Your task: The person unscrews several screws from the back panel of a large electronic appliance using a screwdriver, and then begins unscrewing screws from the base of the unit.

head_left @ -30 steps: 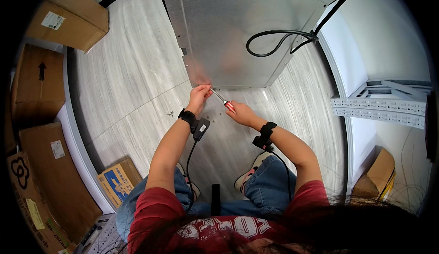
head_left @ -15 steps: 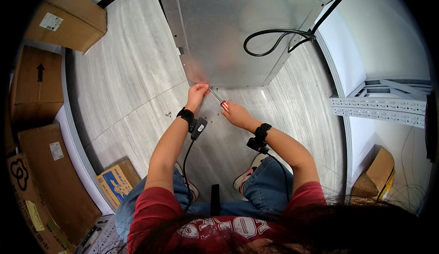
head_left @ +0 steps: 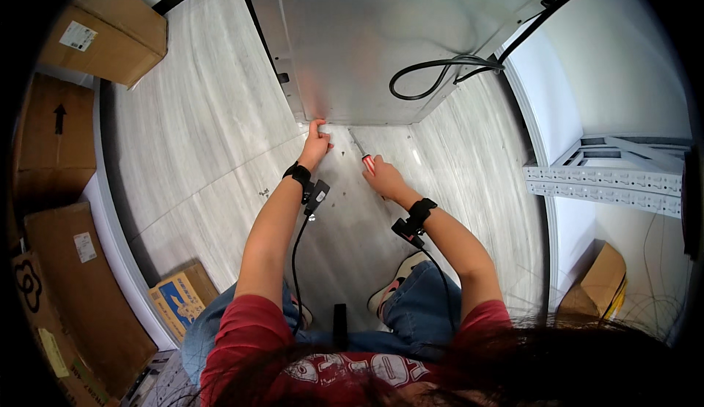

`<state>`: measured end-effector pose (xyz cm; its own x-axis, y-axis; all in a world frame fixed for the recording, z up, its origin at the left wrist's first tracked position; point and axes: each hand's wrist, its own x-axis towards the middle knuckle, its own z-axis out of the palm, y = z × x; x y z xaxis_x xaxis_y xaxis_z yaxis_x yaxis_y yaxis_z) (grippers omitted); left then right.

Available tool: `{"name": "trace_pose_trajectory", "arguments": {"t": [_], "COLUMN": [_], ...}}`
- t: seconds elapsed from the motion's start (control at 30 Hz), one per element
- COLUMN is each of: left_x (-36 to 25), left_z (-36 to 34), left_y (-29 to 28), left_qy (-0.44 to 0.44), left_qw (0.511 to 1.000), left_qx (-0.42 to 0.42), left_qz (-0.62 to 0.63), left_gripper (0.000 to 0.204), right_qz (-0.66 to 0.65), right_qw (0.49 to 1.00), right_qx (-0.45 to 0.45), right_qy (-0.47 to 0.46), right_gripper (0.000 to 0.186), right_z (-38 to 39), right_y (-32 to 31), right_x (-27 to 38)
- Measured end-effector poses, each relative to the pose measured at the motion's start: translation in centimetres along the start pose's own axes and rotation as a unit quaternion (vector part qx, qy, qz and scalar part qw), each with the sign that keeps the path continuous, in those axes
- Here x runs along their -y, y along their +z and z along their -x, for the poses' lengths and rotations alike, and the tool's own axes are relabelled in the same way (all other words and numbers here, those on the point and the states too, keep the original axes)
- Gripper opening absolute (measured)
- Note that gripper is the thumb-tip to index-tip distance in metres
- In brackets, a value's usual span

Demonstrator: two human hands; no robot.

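My right hand (head_left: 386,180) is closed around a screwdriver (head_left: 369,163) with a red-and-white handle. Its thin metal shaft points away from me, its tip just short of the lower edge of a large grey metal panel (head_left: 345,62). To the left, my left hand (head_left: 317,147) touches or nearly touches that same edge. One of its fingers reaches up to the panel while the others are bent and apart; I see nothing held in it. Several small dark pieces, perhaps screws (head_left: 265,193), lie on the floor left of my left wrist, and a few more lie between my arms.
A looped black cable (head_left: 429,97) hangs against the panel's right side. Cardboard boxes (head_left: 59,136) line the left wall. At right are a perforated grey metal rack (head_left: 601,183) and an opened carton (head_left: 598,279). Black bands with cabled devices circle both wrists.
The screwdriver and my right hand have drawn back from the left fingers, slightly right. My left hand has loosened from its pinch, one finger now extended upward. The whole view has shifted slightly.
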<state>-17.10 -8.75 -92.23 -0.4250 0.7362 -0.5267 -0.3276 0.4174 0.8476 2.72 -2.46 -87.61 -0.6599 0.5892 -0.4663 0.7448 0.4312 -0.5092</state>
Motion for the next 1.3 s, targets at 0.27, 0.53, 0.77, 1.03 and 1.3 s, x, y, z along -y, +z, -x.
{"name": "trace_pose_trajectory", "arguments": {"t": [0.27, 0.53, 0.77, 1.03, 1.3], "left_x": [0.6, 0.1, -0.3, 0.2, 0.3], "left_z": [-3.1, -4.2, -4.3, -4.7, -4.7], "left_y": [-0.5, -0.5, -0.5, -0.7, -0.5], "left_qy": [0.032, -0.002, -0.005, 0.017, 0.045], "left_qw": [0.999, 0.995, 0.996, 0.994, 0.994], "left_qx": [-0.004, -0.019, -0.021, -0.025, -0.032], "left_qz": [-0.029, -0.094, -0.091, -0.104, -0.093], "left_gripper": [0.050, 0.048, 0.045, 0.044, 0.044], "right_qz": [-0.046, -0.078, -0.066, -0.066, -0.073], "right_qw": [0.999, 0.997, 0.997, 0.997, 0.997], "right_qx": [0.008, -0.026, -0.036, -0.036, -0.035], "right_qy": [0.005, 0.005, 0.009, 0.026, 0.022], "right_gripper": [0.040, 0.041, 0.043, 0.044, 0.046], "right_z": [-2.0, -4.1, -5.4, -5.8, -6.1], "right_y": [2.0, 2.5, 3.2, 3.4, 4.3], "right_x": [1.8, 3.0, 3.2, 3.8, 3.8]}}
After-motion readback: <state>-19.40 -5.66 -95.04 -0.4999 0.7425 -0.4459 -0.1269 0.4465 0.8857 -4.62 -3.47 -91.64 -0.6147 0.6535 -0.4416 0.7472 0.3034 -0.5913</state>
